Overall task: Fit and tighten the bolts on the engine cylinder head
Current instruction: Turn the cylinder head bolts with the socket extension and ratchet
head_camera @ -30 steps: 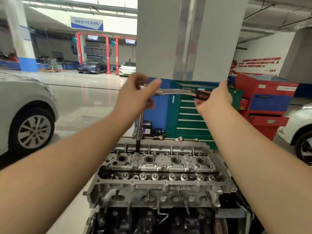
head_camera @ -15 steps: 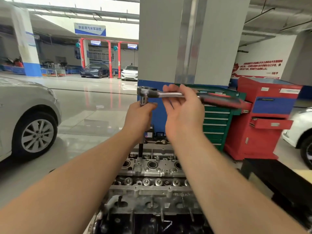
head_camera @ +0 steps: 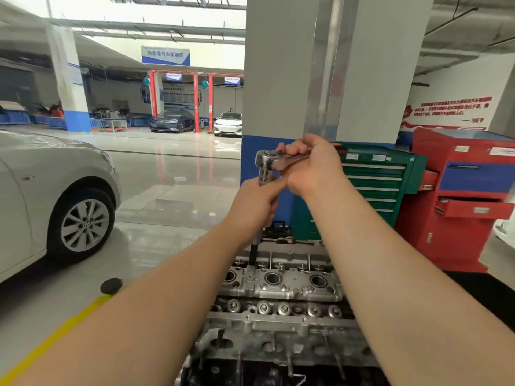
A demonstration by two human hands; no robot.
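The grey engine cylinder head (head_camera: 281,291) lies low in the middle of the head view, between my forearms. A ratchet wrench (head_camera: 267,160) stands above it on a long extension bar (head_camera: 253,253) that drops into a bolt hole at the head's far left. My left hand (head_camera: 257,203) grips the upper part of the extension just under the ratchet head. My right hand (head_camera: 312,168) holds the wrench handle close to the ratchet head, and hides most of the handle.
A silver car (head_camera: 50,196) stands at the left. A grey and blue pillar (head_camera: 306,79) rises straight ahead, with a green tool cabinet (head_camera: 379,185) and a red tool cabinet (head_camera: 468,196) to its right. A yellow floor line (head_camera: 55,335) runs at lower left.
My right hand has slid up the handle to just beside the ratchet head. My left hand has dropped from the ratchet head onto the extension. The view has shifted right.
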